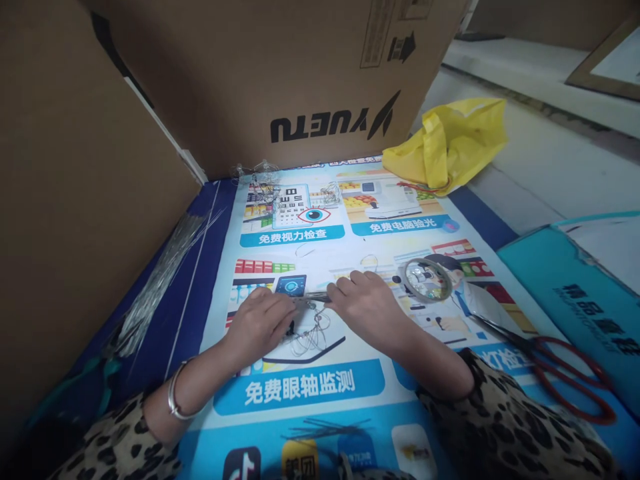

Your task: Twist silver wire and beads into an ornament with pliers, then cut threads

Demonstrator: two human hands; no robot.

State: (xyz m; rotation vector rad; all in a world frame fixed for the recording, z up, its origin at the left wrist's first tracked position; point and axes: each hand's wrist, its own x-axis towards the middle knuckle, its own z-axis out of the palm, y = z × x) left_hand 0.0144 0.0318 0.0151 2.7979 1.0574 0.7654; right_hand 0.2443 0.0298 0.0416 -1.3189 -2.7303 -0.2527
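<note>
My left hand (267, 319) is closed, its fingers pinched on thin silvery wire. My right hand (367, 308) is closed just to the right, around a narrow metal piece (318, 297) that bridges the gap between both hands; its kind is mostly hidden by the fingers. Below the hands hang loops of fine wire (311, 339) with small clear beads. A ring-shaped roll of tape (429, 298) with beads inside it lies right of my right hand. Scissors with red handles (573, 377) rest by my right forearm.
A bundle of straight wires (163, 283) and teal-handled pliers (103, 380) lie at left. More beaded wire pieces (265, 175) sit at the back. Cardboard (240, 80) walls the far side. A yellow bag (450, 143) and teal box (560, 280) stand right; dark wires (330, 428) lie in front.
</note>
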